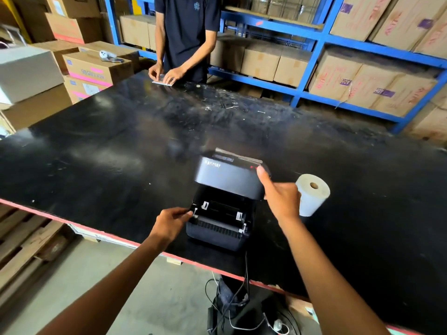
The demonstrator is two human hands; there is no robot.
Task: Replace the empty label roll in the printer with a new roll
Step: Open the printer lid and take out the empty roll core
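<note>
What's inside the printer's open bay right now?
No roll in the printer bay: only two white guide tabs and a ribbed front strip show. The raised lid, held by the right hand, hides the rear. The new roll sits outside on the table.

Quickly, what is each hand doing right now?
Left hand: fingers pinched at the printer's left edge.
Right hand: holding the raised lid, thumb on top.
</note>
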